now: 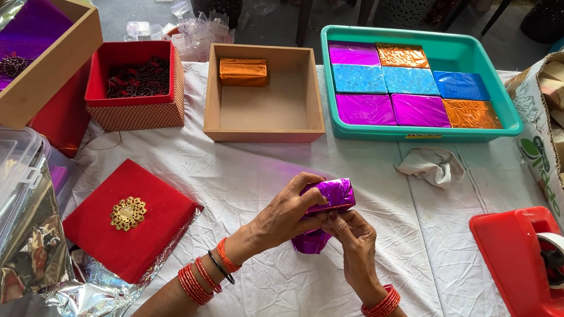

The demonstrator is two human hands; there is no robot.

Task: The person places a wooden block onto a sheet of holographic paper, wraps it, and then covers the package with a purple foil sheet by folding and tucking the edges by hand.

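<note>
Head view: left hand (285,215) and right hand (355,240) both pinch a purple foil-wrapped block (329,196) above the near worktop (259,177), where folding the loose foil end flat and tight seems best before reaching the red tape dispenser (526,271) at right.

Foil-wrapped block (324,211) in hands: shiny purple. Teal tray (437,48) holds wrapped blocks in purple, orange, light blue, deep blue. Wooden box (262,129): plain tan, one orange wrapped block (243,71) inside. Red lid (129,223): gold filigree ornament (128,213) at centre. Tape dispenser (526,271): red. Tablecloth (246,176): white. Bangles (381,306): red.
</note>
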